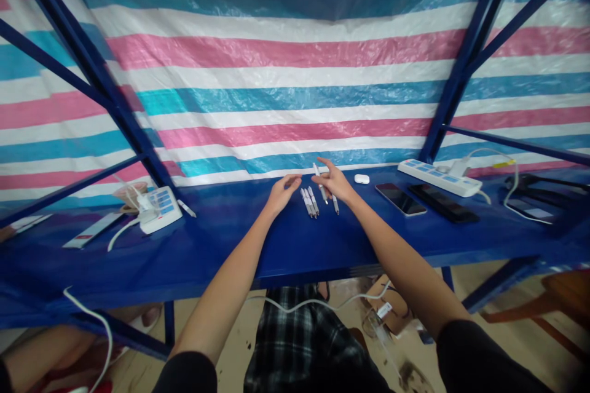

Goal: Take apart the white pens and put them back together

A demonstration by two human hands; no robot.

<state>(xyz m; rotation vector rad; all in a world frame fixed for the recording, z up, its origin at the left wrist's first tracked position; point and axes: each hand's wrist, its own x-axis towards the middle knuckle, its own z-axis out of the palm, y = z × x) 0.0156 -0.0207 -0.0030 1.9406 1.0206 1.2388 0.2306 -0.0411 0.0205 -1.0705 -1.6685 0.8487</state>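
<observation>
My right hand (338,184) pinches a white-and-grey pen (324,196) between thumb and fingers, with its index finger stretched out. Below that hand another pen (336,206) lies on the blue tabletop (295,251). Several similar pens (310,202) rest side by side between my two hands. Just left of this row, my left hand (279,195) hovers with its fingers curved and apart, holding nothing.
A white earbud case (362,179), a phone (400,199), a dark flat device (442,203) and a power strip (437,178) are to the right. Leftward sit another power strip (161,210), a lone pen (187,208) and a flat box (92,230). Striped sheeting (295,98) hangs behind.
</observation>
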